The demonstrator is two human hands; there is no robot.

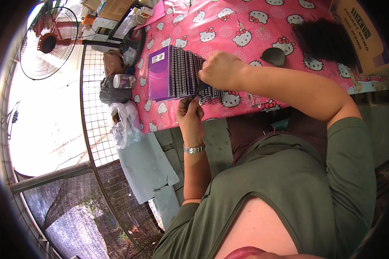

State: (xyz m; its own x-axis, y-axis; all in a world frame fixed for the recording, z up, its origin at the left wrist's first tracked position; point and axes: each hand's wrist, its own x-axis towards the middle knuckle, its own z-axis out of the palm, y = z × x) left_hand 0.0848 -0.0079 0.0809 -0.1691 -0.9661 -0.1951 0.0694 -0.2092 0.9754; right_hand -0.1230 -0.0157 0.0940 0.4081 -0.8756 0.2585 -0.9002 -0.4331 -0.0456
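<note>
A fanned stack of purple-covered spiral notebooks [159, 75] lies on the pink table, the black coils [183, 73] overlapping in rows. My left hand [190, 110], with a metal watch at its wrist, is at the stack's near edge. Its thumb and fingers are pinched on a dark, wiry piece that looks like the end of a black spiral coil. Over the right side of the stack my right hand [220, 70] is closed in a fist. A bit of something dark blue shows below it; what it grips is hidden.
A black pile of what look like loose coils [324, 41] lies at the right beside a cardboard box [363, 34]. A dark rounded dish [273, 56] is nearer. Along the left edge are a plastic bag [126, 125], a lidded jar [124, 81] and a fan [49, 44].
</note>
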